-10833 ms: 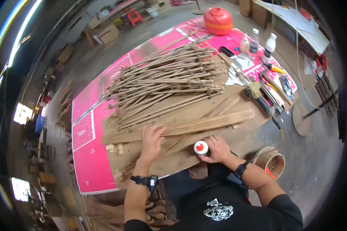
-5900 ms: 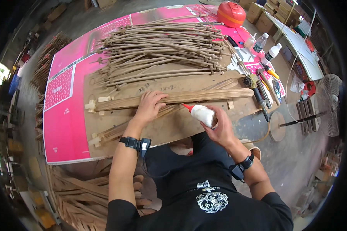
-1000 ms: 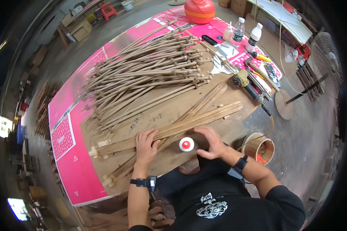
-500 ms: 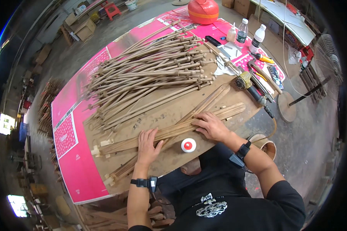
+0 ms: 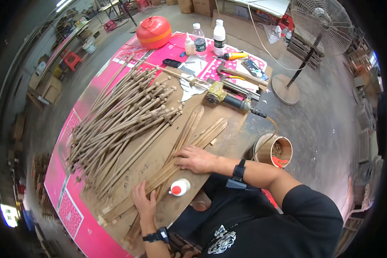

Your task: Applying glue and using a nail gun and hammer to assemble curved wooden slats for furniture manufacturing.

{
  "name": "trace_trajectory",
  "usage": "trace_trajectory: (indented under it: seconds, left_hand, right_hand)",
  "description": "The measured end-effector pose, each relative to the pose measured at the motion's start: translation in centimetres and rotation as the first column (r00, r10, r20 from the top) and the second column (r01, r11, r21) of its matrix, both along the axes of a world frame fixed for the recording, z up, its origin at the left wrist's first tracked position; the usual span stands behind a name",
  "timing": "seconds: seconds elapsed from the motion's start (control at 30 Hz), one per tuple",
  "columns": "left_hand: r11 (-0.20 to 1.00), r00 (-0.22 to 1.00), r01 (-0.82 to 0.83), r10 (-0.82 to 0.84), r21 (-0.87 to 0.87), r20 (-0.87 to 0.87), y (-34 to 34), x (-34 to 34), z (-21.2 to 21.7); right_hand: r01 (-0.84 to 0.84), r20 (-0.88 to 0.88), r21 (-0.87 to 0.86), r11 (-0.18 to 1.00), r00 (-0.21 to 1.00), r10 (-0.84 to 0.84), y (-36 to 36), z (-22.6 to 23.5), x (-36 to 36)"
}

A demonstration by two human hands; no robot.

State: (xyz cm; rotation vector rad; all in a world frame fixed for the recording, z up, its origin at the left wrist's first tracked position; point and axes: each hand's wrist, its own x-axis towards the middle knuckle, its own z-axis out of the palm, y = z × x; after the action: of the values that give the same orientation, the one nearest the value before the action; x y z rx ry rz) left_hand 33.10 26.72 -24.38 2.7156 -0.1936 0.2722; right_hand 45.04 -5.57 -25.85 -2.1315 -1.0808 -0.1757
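wooden slat [image 5: 165,172] under left hand [image 5: 144,199], grip wide; under right hand [image 5: 196,158], grip: cannot tell.

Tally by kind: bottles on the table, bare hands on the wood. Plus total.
White squeeze bottle, red cap: 1
Small pale nozzle bottle: 1
Clear bottle: 1
White bottle, dark label: 1
Hands on the wood (left hand, right hand): 2
Total: 6
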Motion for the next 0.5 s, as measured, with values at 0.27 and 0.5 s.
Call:
trace_trajectory:
  seconds: [0.27, 0.5]
  left_hand:
    - [0.993, 0.993, -0.115, 0.116, -0.027, 0.025, -1.3, 1.3, 0.1]
    - [0.967, 0.969, -0.237, 0.229, 0.094, 0.088, -2.1, 3.7, -1.1]
  right_hand:
    - [-0.011, -0.013, -0.017, 1.0, 1.0, 0.01, 0.3, 0.0, -0.1]
    - [-0.009, -0.04, -0.025, 1.0, 0.999, 0.008, 0.0, 0.1, 0.0]
